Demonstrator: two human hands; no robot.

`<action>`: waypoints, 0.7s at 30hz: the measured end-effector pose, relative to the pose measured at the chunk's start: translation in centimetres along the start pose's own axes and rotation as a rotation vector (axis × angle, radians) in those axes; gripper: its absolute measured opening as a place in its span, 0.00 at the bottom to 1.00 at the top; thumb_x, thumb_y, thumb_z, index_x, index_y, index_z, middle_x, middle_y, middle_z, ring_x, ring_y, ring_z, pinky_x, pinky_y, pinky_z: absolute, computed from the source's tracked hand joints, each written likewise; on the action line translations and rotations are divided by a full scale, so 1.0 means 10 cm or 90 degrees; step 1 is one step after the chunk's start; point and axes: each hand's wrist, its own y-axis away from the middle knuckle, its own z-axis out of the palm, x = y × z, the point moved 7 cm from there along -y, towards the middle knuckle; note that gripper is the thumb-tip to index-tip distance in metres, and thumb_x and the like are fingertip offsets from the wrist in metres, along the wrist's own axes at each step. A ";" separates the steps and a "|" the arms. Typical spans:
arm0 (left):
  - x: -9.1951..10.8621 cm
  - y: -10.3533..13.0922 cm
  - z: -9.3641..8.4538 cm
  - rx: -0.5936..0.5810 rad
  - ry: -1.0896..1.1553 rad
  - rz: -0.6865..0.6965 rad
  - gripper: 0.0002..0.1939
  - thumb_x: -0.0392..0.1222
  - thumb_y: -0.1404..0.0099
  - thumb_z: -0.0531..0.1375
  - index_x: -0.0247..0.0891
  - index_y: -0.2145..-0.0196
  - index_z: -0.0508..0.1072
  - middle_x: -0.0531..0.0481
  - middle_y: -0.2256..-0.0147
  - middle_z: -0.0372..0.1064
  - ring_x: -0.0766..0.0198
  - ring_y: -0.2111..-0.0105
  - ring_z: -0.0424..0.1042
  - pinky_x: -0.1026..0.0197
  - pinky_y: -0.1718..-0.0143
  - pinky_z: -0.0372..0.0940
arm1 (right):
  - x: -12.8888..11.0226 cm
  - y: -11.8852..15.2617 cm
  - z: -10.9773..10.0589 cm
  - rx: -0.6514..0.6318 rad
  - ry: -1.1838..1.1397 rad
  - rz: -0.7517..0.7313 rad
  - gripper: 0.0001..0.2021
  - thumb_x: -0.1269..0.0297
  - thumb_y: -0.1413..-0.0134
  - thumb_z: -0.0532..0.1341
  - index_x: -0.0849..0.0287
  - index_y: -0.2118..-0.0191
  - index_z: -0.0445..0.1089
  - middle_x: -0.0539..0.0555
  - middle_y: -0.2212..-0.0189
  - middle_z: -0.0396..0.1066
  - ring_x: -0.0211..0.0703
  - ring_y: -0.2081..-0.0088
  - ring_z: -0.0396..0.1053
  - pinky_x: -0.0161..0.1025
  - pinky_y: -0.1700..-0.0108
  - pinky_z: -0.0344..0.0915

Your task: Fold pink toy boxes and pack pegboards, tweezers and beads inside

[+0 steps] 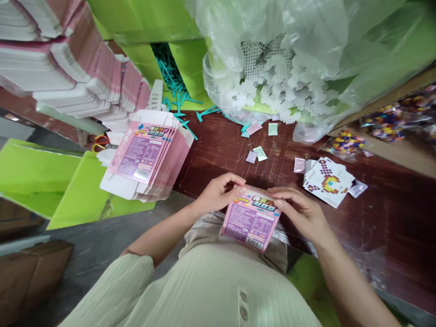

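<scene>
A pink and purple cardboard box (251,221) with printed text and a barcode is held at the table's front edge, close to my body. My left hand (223,193) grips its upper left corner between thumb and fingers. On the upper right corner, my right hand (296,206) pinches the box in the same way. The top end looks folded over; the inside of the box is hidden. To the left lies a stack of flattened boxes (146,154) of the same print. Pattern cards (329,181) showing pixel pictures lie to the right, beside small sachets.
Behind stands a plastic bag of white grid pieces (286,86). Teal sticks (175,81) spill from a green carton. Small sachets (260,153) lie mid-table. Bead packets (345,143) sit at the right, by a carton. Orange-handled scissors (99,144) and piled pink-edged cartons (91,59) are at left.
</scene>
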 end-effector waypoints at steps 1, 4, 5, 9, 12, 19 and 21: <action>0.00 -0.01 0.00 0.012 -0.007 -0.017 0.13 0.49 0.31 0.67 0.36 0.57 0.76 0.43 0.56 0.78 0.60 0.57 0.77 0.59 0.57 0.70 | 0.02 -0.02 -0.02 0.025 -0.013 0.046 0.11 0.50 0.35 0.68 0.49 0.57 0.82 0.53 0.56 0.82 0.45 0.56 0.80 0.42 0.53 0.77; 0.01 -0.05 0.00 0.015 -0.027 -0.040 0.12 0.48 0.31 0.66 0.36 0.59 0.76 0.45 0.59 0.77 0.62 0.62 0.76 0.61 0.60 0.69 | 0.07 -0.06 -0.03 0.062 -0.038 0.143 0.15 0.46 0.42 0.72 0.51 0.58 0.81 0.54 0.61 0.83 0.46 0.60 0.80 0.42 0.58 0.78; 0.02 -0.05 0.01 0.002 -0.024 -0.037 0.12 0.48 0.31 0.67 0.36 0.59 0.76 0.45 0.58 0.78 0.62 0.61 0.76 0.61 0.60 0.69 | 0.08 -0.06 -0.03 0.056 -0.042 0.152 0.16 0.45 0.44 0.73 0.52 0.59 0.82 0.54 0.61 0.83 0.47 0.60 0.81 0.43 0.57 0.78; 0.06 0.00 0.04 -0.062 -0.036 0.026 0.16 0.48 0.35 0.70 0.37 0.53 0.77 0.42 0.51 0.78 0.58 0.55 0.78 0.58 0.54 0.71 | 0.12 -0.03 -0.05 -0.019 -0.023 0.140 0.16 0.42 0.43 0.72 0.49 0.60 0.85 0.55 0.55 0.84 0.52 0.53 0.82 0.50 0.46 0.79; 0.07 0.08 0.04 -0.053 -0.078 0.089 0.13 0.47 0.33 0.69 0.38 0.55 0.79 0.41 0.52 0.79 0.56 0.52 0.79 0.56 0.50 0.71 | 0.08 0.01 -0.08 -0.115 0.038 0.100 0.16 0.43 0.37 0.68 0.45 0.53 0.85 0.56 0.46 0.81 0.55 0.45 0.80 0.55 0.41 0.77; -0.07 0.16 -0.24 0.101 -0.002 0.100 0.10 0.47 0.32 0.69 0.36 0.62 0.78 0.40 0.54 0.81 0.56 0.52 0.80 0.54 0.49 0.72 | -0.18 -0.68 0.05 -0.272 0.274 -0.141 0.17 0.50 0.26 0.57 0.46 0.50 0.84 0.56 0.32 0.69 0.55 0.35 0.71 0.59 0.34 0.69; -0.15 0.25 -0.51 0.243 -0.011 0.072 0.11 0.48 0.31 0.68 0.37 0.61 0.76 0.41 0.54 0.80 0.56 0.52 0.80 0.52 0.48 0.72 | -0.10 -1.08 0.14 -0.211 0.373 -0.168 0.18 0.56 0.27 0.58 0.54 0.41 0.79 0.62 0.32 0.68 0.57 0.36 0.70 0.61 0.33 0.66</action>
